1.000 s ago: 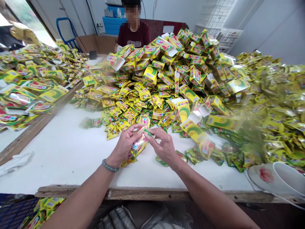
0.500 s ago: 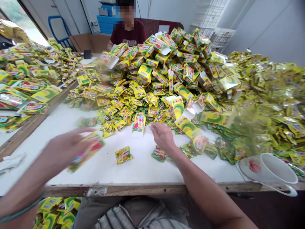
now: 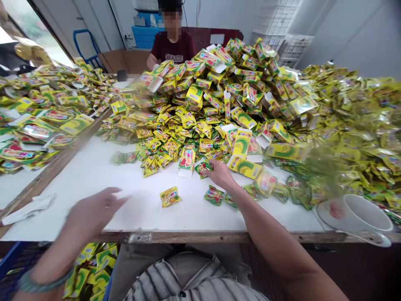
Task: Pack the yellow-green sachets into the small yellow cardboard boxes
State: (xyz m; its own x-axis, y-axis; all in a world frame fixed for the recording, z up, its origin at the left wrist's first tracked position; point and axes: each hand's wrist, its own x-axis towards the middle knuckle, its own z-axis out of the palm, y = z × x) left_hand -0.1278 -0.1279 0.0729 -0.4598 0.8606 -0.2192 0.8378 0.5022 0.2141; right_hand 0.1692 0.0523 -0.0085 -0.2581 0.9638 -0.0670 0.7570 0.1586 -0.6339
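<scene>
My right hand [image 3: 221, 174] reaches to the front of the heap, its fingers closed on a green candy sachet [image 3: 203, 169] with a watermelon picture. Just left of that sachet lies a small printed box [image 3: 187, 159], its white end flap toward me. My left hand [image 3: 94, 211], smeared by motion, hovers over the white tabletop with thumb and fingers apart and nothing between them. Between the hands lies a yellow sachet [image 3: 170, 197] on its own. Another green sachet [image 3: 214, 195] rests below my right wrist.
A tall heap of yellow boxes [image 3: 216, 79] and sachets covers the table's back. More boxes [image 3: 40, 125] lie left of a wooden strip. A white mug [image 3: 351, 215] stands at the right front edge. Below the edge, a blue crate [image 3: 19, 261] holds boxes. A person [image 3: 175, 46] sits opposite.
The box in my left hand is gone from it, and that hand is now bare and lower. My right hand has taken hold of a green sachet. The view has shifted slightly.
</scene>
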